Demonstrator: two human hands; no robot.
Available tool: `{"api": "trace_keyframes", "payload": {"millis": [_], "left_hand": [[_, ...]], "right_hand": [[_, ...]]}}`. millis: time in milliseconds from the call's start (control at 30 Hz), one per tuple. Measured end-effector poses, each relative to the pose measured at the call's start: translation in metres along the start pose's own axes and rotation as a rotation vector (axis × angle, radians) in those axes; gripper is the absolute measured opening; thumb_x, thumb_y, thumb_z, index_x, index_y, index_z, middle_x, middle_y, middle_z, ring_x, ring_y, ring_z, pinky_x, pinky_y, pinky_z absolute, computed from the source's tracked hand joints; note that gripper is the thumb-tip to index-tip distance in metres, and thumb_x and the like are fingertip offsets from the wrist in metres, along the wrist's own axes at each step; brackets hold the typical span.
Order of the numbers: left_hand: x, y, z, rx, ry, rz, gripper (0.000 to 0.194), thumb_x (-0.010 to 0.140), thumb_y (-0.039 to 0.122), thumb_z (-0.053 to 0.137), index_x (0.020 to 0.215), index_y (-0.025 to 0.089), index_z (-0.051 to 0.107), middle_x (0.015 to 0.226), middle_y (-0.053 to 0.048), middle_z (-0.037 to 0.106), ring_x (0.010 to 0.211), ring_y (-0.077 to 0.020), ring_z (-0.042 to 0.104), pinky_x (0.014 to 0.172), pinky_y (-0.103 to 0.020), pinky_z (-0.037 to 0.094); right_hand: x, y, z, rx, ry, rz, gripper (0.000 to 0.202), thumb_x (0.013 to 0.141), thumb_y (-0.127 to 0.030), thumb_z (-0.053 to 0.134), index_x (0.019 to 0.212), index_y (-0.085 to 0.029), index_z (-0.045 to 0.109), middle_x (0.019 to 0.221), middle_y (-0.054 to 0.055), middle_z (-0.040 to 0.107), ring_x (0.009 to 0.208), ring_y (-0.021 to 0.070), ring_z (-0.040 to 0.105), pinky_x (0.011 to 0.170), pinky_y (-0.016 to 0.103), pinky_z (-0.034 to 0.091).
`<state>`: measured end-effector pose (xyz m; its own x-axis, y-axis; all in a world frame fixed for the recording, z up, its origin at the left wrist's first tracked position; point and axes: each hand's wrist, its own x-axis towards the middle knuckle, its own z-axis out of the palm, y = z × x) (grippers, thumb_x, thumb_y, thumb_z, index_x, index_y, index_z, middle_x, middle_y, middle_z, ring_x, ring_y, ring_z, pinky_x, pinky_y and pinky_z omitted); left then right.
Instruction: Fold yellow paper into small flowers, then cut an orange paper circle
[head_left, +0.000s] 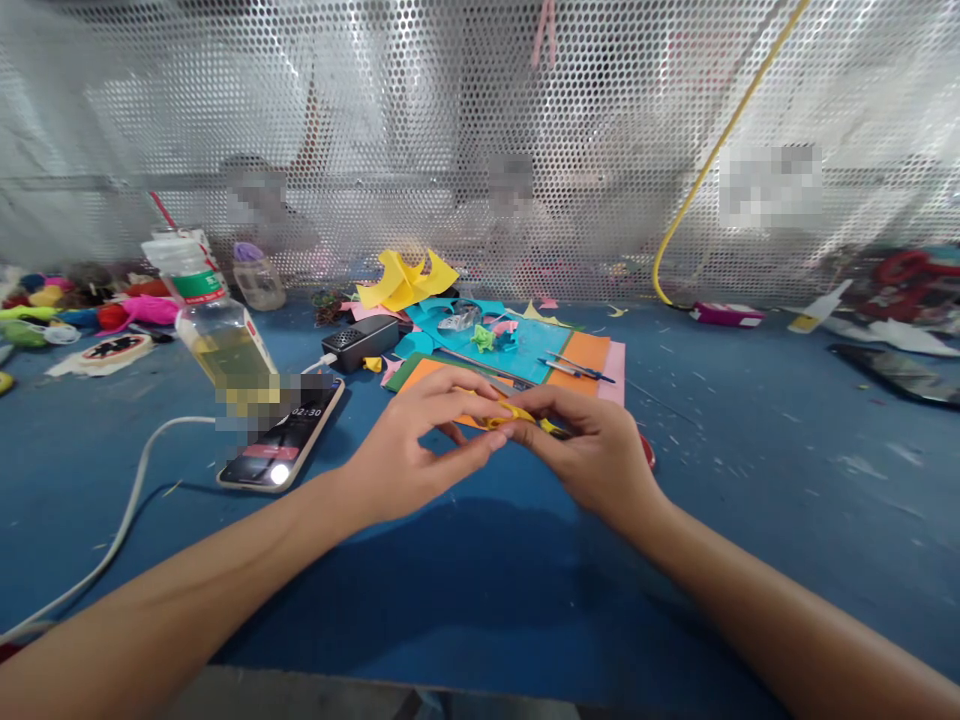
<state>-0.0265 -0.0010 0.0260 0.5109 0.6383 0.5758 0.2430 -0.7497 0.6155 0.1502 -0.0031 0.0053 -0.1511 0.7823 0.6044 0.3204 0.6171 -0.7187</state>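
Between my two hands is a small yellow paper piece [512,413], pinched at both ends above the blue table. My left hand [427,440] has its thumb and fingertips closed on the left end. On the right end, the thumb and index finger of my right hand [592,445] are pressed together. Fingers cover much of the piece, so its full shape is hidden. Just beyond the hands lie orange paper [581,352], a blue sheet [525,352] and pens [581,370].
A phone [289,435] with a white cable [139,480] lies left, beside a bottle [225,340] and a black speaker box [362,343]. Yellow cut paper [409,280] stands behind. A perforated metal screen [600,120] closes off the back of the blue table [465,590].
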Motion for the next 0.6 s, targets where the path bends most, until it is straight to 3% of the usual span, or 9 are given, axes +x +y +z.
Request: {"api": "trace_keyframes", "payload": {"millis": [167,233,433,600], "left_hand": [[0.004,-0.006,-0.004,0.08,-0.013,0.1,0.014,0.078,0.018,0.061,0.089,0.024,0.068,0.096,-0.005,0.062,0.09,-0.0151,0.058,0.078,-0.028,0.052],[0.004,-0.009,-0.004,0.081,-0.002,0.11,0.013,0.078,0.017,0.061,0.087,0.023,0.069,0.093,-0.004,0.064,0.087,-0.0145,0.059,0.076,-0.027,0.052],[-0.003,-0.014,0.007,-0.069,0.033,-0.023,0.021,0.08,0.023,0.059,0.101,0.022,0.062,0.099,-0.005,0.065,0.087,-0.015,0.062,0.072,-0.025,0.054],[-0.003,-0.013,0.011,-0.151,0.107,-0.155,0.021,0.078,0.022,0.062,0.098,0.02,0.062,0.097,-0.004,0.067,0.081,-0.0136,0.065,0.069,-0.022,0.055]], "right_hand": [[0.0,0.0,-0.001,-0.052,-0.008,0.012,0.008,0.074,-0.029,0.065,0.075,-0.021,0.065,0.073,0.001,0.068,0.068,0.0149,0.061,0.064,0.027,0.048],[-0.001,0.0,0.0,-0.043,-0.026,0.036,0.011,0.073,-0.03,0.066,0.074,-0.02,0.064,0.071,0.001,0.067,0.066,0.0141,0.059,0.062,0.026,0.047],[-0.001,0.003,0.003,0.085,-0.073,0.097,0.014,0.074,-0.032,0.065,0.072,-0.019,0.059,0.069,0.0,0.062,0.065,0.013,0.056,0.061,0.025,0.047],[0.0,0.005,0.002,0.187,-0.091,0.111,0.018,0.072,-0.035,0.067,0.071,-0.02,0.058,0.07,0.0,0.06,0.066,0.0129,0.056,0.061,0.026,0.046]]}}
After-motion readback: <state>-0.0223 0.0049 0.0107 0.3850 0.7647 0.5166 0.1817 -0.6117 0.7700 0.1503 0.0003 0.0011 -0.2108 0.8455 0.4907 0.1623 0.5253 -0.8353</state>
